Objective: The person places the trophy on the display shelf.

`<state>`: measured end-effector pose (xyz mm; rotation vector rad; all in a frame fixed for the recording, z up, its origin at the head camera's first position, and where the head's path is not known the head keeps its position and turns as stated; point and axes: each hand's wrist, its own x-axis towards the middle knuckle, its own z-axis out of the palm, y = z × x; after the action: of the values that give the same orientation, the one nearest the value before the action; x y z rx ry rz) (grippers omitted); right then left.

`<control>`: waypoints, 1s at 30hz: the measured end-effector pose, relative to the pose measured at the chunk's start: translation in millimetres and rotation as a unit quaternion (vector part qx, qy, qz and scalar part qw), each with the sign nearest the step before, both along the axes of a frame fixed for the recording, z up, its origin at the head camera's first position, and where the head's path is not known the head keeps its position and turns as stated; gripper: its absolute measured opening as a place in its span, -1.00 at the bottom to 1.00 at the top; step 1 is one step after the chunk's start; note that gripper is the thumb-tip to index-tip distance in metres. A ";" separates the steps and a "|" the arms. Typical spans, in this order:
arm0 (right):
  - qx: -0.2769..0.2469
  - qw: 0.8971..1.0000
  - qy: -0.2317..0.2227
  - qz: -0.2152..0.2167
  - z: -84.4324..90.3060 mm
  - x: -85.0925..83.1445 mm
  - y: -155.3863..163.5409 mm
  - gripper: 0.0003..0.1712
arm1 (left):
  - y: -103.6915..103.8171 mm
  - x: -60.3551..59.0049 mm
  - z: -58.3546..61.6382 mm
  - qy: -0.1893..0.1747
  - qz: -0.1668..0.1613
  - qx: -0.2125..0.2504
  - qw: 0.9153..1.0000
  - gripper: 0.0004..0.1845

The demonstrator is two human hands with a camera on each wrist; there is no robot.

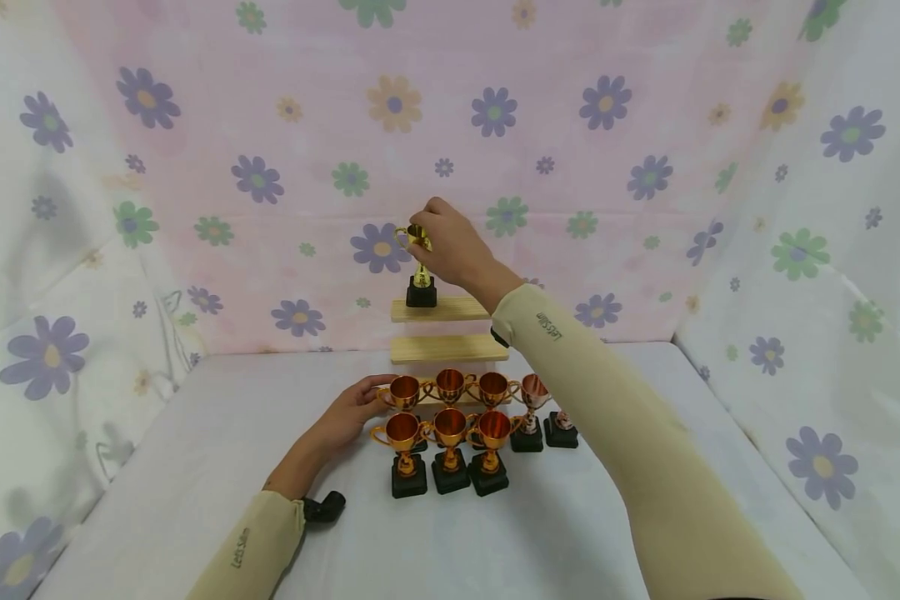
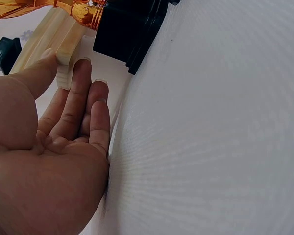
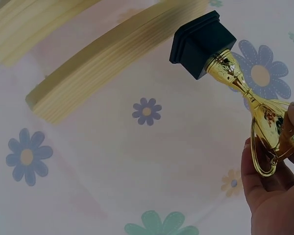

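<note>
1. Holds a gold trophy point(image 1: 422, 273) by its cup, pinching it between thumb and fingers of the right hand point(image 1: 456, 242).
2. Points mouth up and black base point(image 1: 422, 293) down in the head view, with the long axis close to vertical.
3. Slants across the right wrist view, from base at upper left to cup at lower right.
4. Turns one looped handle leftward in the head view.
5. Sits at the left end of the top wooden board point(image 1: 457, 311); cannot tell touching from hovering.
6. Reaches the left hand point(image 1: 348, 417), well apart from the right, to the end of the lowest wooden board point(image 2: 51, 36), laying the thumb on it; cannot tell a pinch from a light touch.
7. Shows upright orange trophies point(image 1: 450, 427) in two rows of three, mouths upward, beside that hand.
8. Includes two rose trophies point(image 1: 534, 392) farther right, one partly hidden behind the right sleeve point(image 1: 607, 400).
</note>
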<state>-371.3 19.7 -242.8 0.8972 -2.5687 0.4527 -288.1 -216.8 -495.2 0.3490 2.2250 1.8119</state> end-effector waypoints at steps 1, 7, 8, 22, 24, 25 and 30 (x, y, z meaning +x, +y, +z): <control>0.001 1.000 -0.001 -0.001 -0.4 -0.6 -2.0 -0.51 | -0.1 0.0 -0.2 -0.001 -0.001 0.001 1.000 -0.46; -0.004 1.000 -0.001 0.004 -3.2 -2.1 -11.9 -0.51 | -0.1 0.1 -0.1 0.004 -0.016 0.014 1.000 -0.42; -0.006 1.000 -0.003 0.005 -3.7 -2.2 -13.2 -0.51 | -0.2 0.0 0.1 0.007 -0.018 0.015 1.000 -0.42; -0.015 0.999 -0.033 0.006 -10.0 -3.2 -22.5 -0.54 | 0.0 -1.7 0.4 0.010 -0.014 0.011 1.000 -0.45; -0.017 0.999 -0.034 0.007 -11.5 -4.4 -22.5 -0.53 | -0.1 -1.7 0.3 0.007 -0.012 0.011 1.000 -0.45; -0.017 0.999 -0.033 0.007 -12.4 -5.1 -22.4 -0.54 | -0.2 -1.7 0.1 0.006 -0.011 0.009 1.000 -0.44; -0.013 1.000 -0.025 0.010 -16.7 -8.8 -22.3 -0.57 | -0.6 -2.1 -0.5 0.001 -0.004 0.007 1.000 -0.44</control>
<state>-380.0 -2.6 -259.5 0.9157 -2.5948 0.5186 -290.2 -217.4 -495.7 0.3607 2.2103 1.8240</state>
